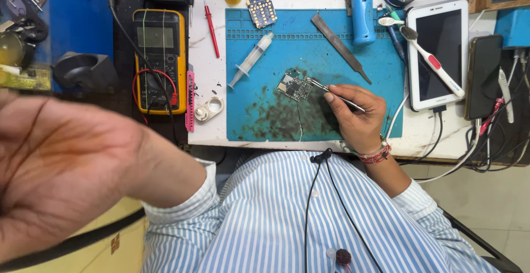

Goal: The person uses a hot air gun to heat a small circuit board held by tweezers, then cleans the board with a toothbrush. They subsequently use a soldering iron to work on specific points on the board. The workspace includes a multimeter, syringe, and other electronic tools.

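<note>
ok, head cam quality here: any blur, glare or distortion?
Head view: left hand is close to the lens, large and motion-blurred; right hand with tweezers on the circuit board is sharp; even light, soft shadows; mild reflection on the tablet screen.

Bare blue silicone mat left of small green circuit board; clear plastic syringe lies above-left, flat grey metal file above-right, yellow multimeter off mat's left edge.
</note>
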